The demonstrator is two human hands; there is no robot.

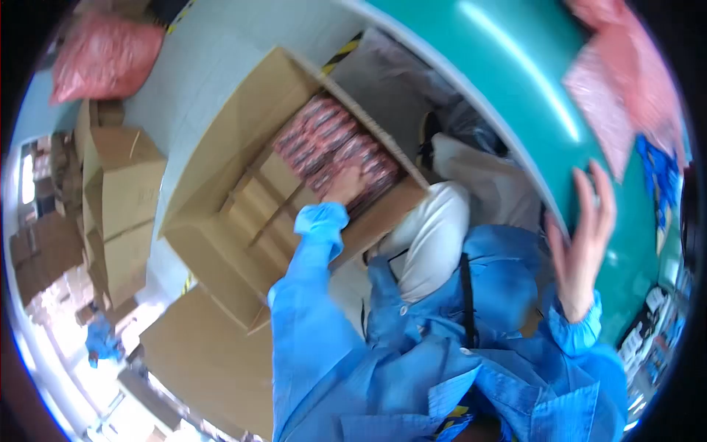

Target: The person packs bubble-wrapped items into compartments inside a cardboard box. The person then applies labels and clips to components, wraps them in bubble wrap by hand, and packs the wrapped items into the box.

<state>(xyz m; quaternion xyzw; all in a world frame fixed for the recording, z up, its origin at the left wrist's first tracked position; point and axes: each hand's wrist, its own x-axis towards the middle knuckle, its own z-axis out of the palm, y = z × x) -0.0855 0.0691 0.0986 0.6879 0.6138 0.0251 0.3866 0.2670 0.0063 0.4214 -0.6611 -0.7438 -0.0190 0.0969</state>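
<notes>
- Packets (331,136), red-pink and wrapped, lie packed in tight rows at the far end of the carton (213,184); the near end of the carton shows bare cardboard dividers.
- Bench (515,96): large teal curved surface, upper right of view. Pink bags (618,96) lie on it, with blue-printed items further right.
- Carton: big, open-topped, flaps spread, standing on the floor at the person's left, lower than the bench. Its long axis runs from lower left to upper right in the head view; the packet rows run the same way.
- Other closed cartons (121,199) stacked beyond it at left; a pink bag (103,55) at top left.
- Blue coat sleeves and white trousers fill the lower centre.
- Left hand (345,184): reaches down into the carton, resting on the near edge of the packet block. Fingers curl over the packets; cannot tell whether they have closed on one.
- Right hand (582,243): raised, upright beside the bench edge, fingers open and spread, holding nothing.
- Key relation: packets lie directly under and just beyond the left fingers, well apart from the right hand. Left hand is the nearer by far.
</notes>
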